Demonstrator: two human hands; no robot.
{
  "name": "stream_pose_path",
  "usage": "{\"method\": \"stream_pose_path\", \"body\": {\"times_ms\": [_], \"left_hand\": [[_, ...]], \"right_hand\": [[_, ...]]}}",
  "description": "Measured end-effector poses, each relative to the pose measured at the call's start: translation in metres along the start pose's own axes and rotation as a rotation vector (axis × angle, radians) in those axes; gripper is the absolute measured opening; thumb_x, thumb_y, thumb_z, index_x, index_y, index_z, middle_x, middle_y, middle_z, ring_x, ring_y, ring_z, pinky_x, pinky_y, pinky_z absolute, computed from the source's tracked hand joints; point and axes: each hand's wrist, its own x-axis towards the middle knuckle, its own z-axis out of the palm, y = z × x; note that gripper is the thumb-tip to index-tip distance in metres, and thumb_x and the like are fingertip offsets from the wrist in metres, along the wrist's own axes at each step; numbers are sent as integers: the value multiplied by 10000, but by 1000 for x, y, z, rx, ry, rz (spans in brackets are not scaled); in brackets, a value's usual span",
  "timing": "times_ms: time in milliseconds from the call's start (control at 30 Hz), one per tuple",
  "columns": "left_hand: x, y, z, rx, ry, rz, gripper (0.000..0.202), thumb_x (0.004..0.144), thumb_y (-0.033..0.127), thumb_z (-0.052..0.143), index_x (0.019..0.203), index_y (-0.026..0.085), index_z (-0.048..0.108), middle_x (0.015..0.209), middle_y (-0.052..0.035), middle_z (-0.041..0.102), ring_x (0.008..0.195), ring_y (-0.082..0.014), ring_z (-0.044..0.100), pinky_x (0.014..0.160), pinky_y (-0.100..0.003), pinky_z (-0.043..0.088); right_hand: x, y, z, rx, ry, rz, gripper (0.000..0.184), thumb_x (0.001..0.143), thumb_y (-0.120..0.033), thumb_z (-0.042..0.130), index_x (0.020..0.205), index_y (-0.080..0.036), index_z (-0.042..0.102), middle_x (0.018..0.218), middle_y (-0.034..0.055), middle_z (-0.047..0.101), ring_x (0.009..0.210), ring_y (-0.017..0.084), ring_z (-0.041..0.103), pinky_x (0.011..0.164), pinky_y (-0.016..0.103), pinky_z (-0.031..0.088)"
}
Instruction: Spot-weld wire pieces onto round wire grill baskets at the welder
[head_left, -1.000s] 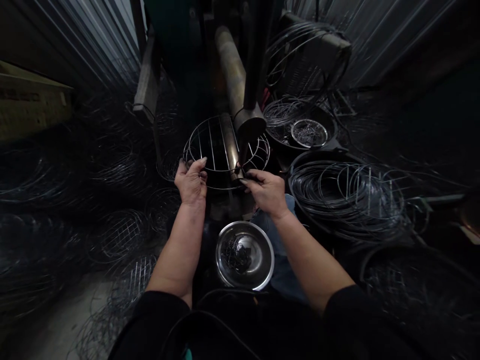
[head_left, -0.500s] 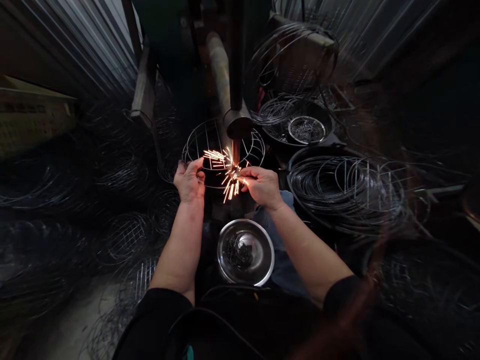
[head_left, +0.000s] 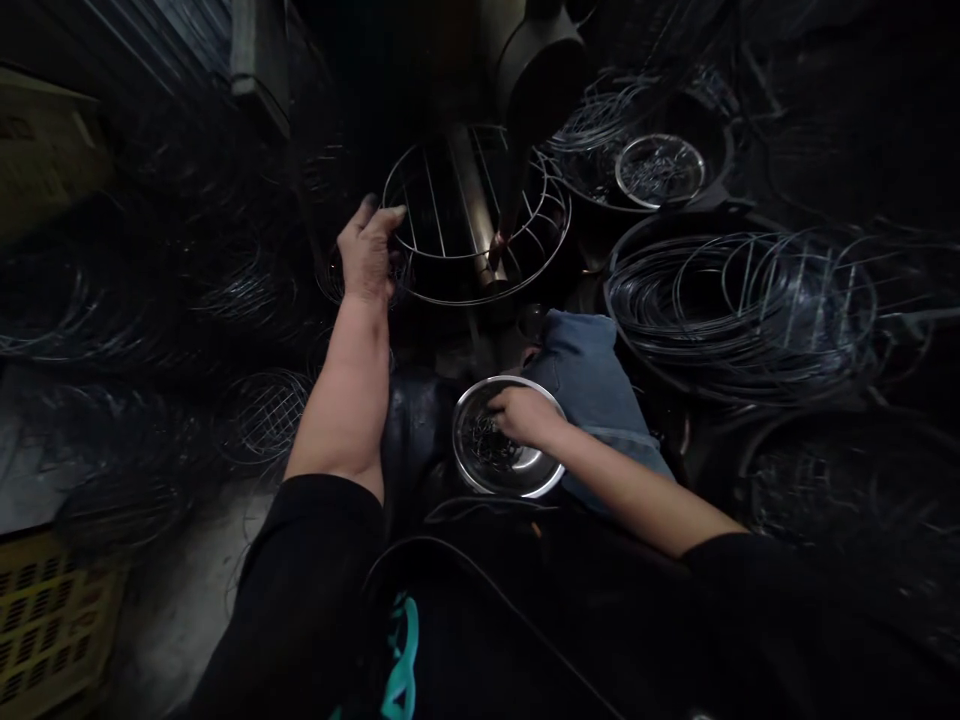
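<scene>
My left hand (head_left: 367, 250) grips the left rim of a round wire frame (head_left: 450, 257) with two rings and cross bars. The frame sits around a horizontal metal bar (head_left: 471, 190), under the upper electrode (head_left: 541, 85) of a welding machine, whose narrow tip comes down near the bar's end. My right hand (head_left: 526, 415) reaches into a shiny metal bowl (head_left: 538, 472), fingertips down among small dark wire pieces (head_left: 487, 447). Its fingers are bent together, and whether a piece is between them is hidden.
To the right stands a wide tub of coiled wire and wire grids (head_left: 675, 330). Behind it, a dark pan holds a smaller bowl of metal bits (head_left: 660, 172). Wire racks (head_left: 270, 415) pile up on the left, near a yellow crate (head_left: 52, 620). A denim-covered knee (head_left: 592, 370) is beside the bowl.
The bright sparks at the electrode have stopped. My right hand has moved from the weld point down into the bowl, while my left remains at the frame's left side. The view has tilted downward.
</scene>
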Motion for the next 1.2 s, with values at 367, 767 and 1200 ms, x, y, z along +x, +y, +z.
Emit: {"method": "stream_pose_path", "body": {"times_ms": [367, 767, 1200], "left_hand": [[-37, -5, -11, -20, 74, -14, 777, 673, 169, 799, 1385, 246, 496, 782, 18, 632, 711, -110, 612, 651, -210, 488], [-39, -3, -18, -35, 74, 71, 896, 621, 127, 838, 1424, 193, 446, 1002, -49, 670, 1013, -180, 614, 861, -288, 492], [-46, 2, -11, -103, 153, -74, 874, 630, 92, 779, 1415, 257, 431, 706, 53, 590, 604, -81, 563, 561, -187, 434]], "right_hand": [[14, -16, 69, 28, -8, 260, 178, 776, -169, 643, 876, -63, 746, 882, 269, 728, 897, 372, 715, 695, 385, 545], [5, 0, 59, 471, -130, 162, 138, 579, -43, 687, 585, -178, 653, 508, -33, 602, 524, 134, 607, 504, 209, 453], [-28, 54, -12, 683, 615, -123, 204, 684, -370, 664, 784, -209, 740, 832, 73, 733, 780, 222, 677, 724, 367, 551]]}}
